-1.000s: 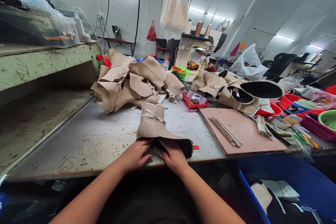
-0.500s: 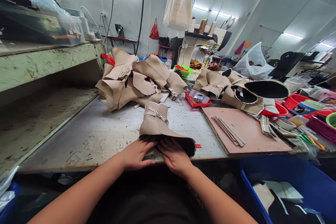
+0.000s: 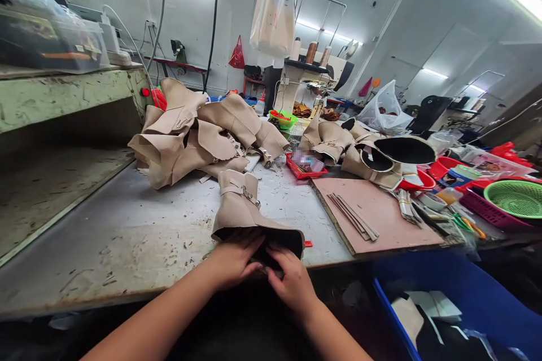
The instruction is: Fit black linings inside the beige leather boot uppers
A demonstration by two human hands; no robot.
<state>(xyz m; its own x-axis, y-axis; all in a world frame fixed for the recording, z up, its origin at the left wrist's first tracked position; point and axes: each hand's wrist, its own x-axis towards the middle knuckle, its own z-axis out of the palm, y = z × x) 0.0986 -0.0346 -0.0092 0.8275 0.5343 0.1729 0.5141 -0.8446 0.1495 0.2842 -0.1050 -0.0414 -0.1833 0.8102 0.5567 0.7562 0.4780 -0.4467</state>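
Note:
A beige boot upper [image 3: 237, 211] lies on its side at the table's front edge, its black-lined open bottom facing me. A strap with a metal buckle crosses its shaft. My left hand [image 3: 235, 259] reaches into the opening from the left, fingers over the lining and thumb at the near edge. On the right, my right hand [image 3: 290, 276] has its fingers bent inside the opening, with the thumb below, pinching the near edge. Both thumbs are close together. The fingertips are partly hidden in the dark lining. A small red tag [image 3: 308, 243] shows beside the upper's right end.
More beige boot uppers [image 3: 186, 141] are heaped behind, with others [image 3: 359, 152] at right. A pink board [image 3: 368, 208] holds thin strips. A red basket [image 3: 305, 166], a green basket [image 3: 514, 198] and a sewing machine [image 3: 313, 76] stand around. A blue bin [image 3: 466, 287] sits below right.
My hands have gone from lying rather flat in the opening to bent fingers, with the thumbs drawn toward the near edge. The view has turned slightly right.

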